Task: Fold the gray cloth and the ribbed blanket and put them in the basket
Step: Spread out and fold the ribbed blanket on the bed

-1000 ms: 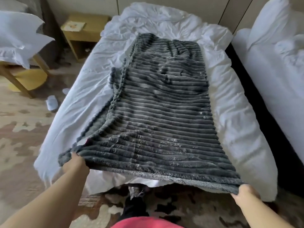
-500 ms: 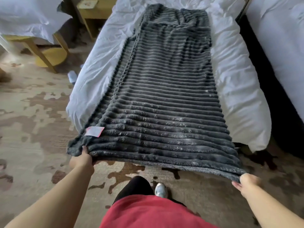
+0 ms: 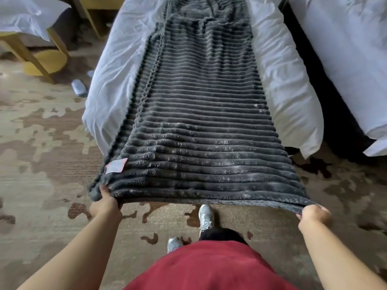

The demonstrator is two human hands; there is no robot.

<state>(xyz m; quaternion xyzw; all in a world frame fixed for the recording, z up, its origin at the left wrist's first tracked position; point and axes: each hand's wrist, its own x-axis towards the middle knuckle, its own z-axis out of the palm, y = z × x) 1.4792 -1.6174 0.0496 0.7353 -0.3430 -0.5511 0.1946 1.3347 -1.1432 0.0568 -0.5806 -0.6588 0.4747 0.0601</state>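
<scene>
The dark gray ribbed blanket point(image 3: 199, 114) lies folded lengthwise as a long strip down the white bed point(image 3: 280, 80), and its near end hangs out past the foot of the bed over the carpet. My left hand point(image 3: 104, 203) grips the near left corner. My right hand point(image 3: 314, 215) grips the near right corner. The near edge is stretched between them. A pale tag point(image 3: 115, 165) sits by the left corner. No basket and no gray cloth are in view.
A second white bed point(image 3: 345, 49) stands to the right across a dark gap. A yellow wooden chair point(image 3: 45, 57) with white bedding on it is at the left. A white slipper point(image 3: 78, 87) lies on the patterned carpet. My shoes point(image 3: 206, 216) are below the blanket edge.
I have stepped back from the bed with both corners in my hands. The blanket has slid toward me and now lies flatter and straighter, its near end off the mattress.
</scene>
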